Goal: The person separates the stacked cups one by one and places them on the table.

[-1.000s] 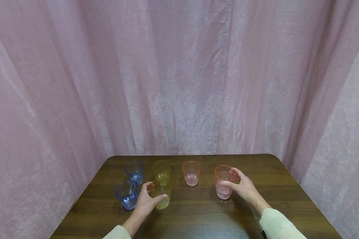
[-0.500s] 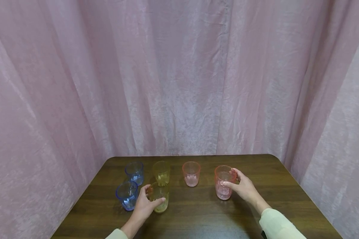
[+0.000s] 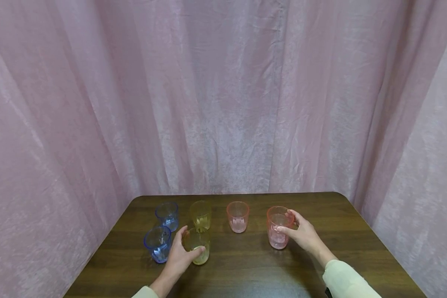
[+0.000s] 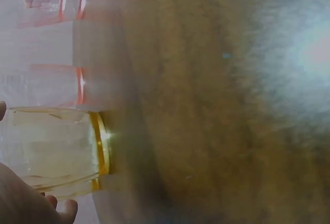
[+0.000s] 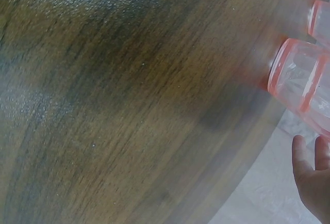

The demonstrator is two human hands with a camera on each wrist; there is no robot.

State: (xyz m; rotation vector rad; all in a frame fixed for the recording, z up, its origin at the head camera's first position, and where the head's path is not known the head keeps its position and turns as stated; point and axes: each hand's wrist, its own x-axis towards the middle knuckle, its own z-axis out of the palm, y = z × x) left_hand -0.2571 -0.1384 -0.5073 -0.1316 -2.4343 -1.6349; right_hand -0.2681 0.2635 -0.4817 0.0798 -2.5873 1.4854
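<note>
My left hand point(image 3: 179, 253) curls round a clear yellow tumbler point(image 3: 200, 257), thumb in front and fingers on its left side. In the left wrist view the fingers point(image 4: 67, 211) lie along the yellow tumbler's side. At right, my right hand point(image 3: 308, 239) holds a clear pink tumbler point(image 3: 277, 242), thumb in front, fingers at its far right side. Two pink bands in the right wrist view suggest two pink tumblers nested there. A single pink tumbler point(image 3: 238, 219) stands between the hands, and another yellow tumbler point(image 3: 200, 213) stands behind the held yellow one.
Two blue tumblers stand left of my left hand, a rear one point(image 3: 167, 217) and a front one point(image 3: 158, 246) close to the wrist. All stand on a dark wooden table point(image 3: 253, 269) with rounded far corners. A pink curtain point(image 3: 223, 103) hangs behind.
My left hand has brought the yellow tumbler slightly down and nearer, away from the rear yellow one, and its index finger has lifted a little. The right hand keeps its place.
</note>
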